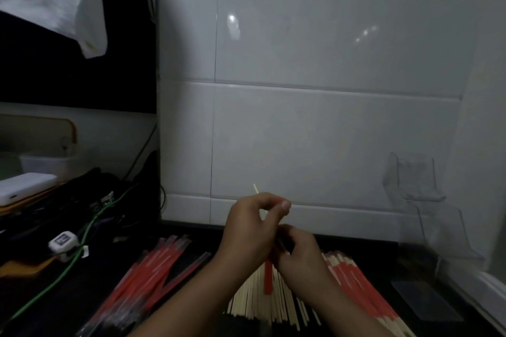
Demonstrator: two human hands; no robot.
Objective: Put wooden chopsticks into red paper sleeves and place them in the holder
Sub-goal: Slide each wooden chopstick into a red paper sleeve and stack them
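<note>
A dark worktop (191, 230) is set against a wall of large glossy white tiles (315, 131). Above its middle, a thin pale wooden chopstick (256, 189) is pinched by the left hand (249, 230), and a narrow red paper sleeve (269, 278) on it is gripped by the right hand (297, 257). Bare wooden chopsticks (262, 306) are heaped below the hands, empty red sleeves (147, 276) lie at the left, and sleeved chopsticks (356, 284) at the right. A clear plastic holder (427, 200) stands near the right corner. Green cable (82, 241) and a white box (24, 186) are seen at the left.
</note>
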